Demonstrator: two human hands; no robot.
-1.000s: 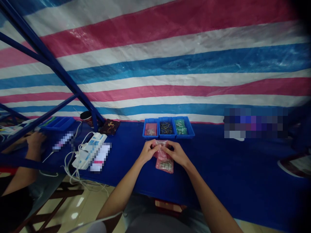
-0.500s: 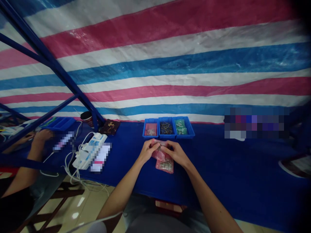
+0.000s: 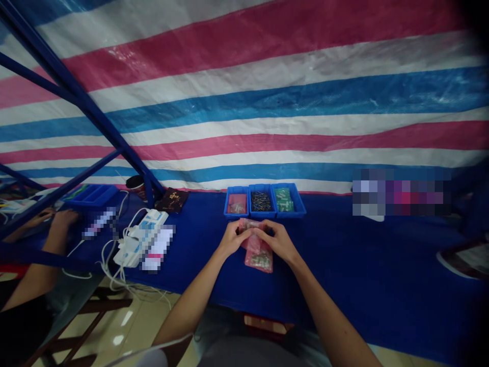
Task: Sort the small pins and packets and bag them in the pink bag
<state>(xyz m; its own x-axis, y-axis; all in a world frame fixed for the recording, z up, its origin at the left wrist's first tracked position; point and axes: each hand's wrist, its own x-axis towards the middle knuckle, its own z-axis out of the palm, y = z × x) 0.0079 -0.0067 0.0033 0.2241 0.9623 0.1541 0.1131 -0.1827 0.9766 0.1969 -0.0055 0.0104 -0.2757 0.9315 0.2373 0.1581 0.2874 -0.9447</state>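
Between my two hands is a pink translucent bag, pinched at its sides with both thumbs on top. My left hand grips its left side and my right hand its right side. Just below it, on the blue table, lies another pink bag with small metallic-looking pieces inside. Beyond my hands stand three blue bins side by side: the left bin has a pink bag in it, the middle bin many dark screw-like pieces, and the right bin green bags.
To the left are a white power strip with cables, a dark packet, a cup and a blurred-out phone-like item. Another person's hand is at the far left near a blue tray. A striped tarp hangs behind.
My thumbs have moved closer together over the pink bag, which lies a little flatter. The other person's hand at the left has shifted slightly.
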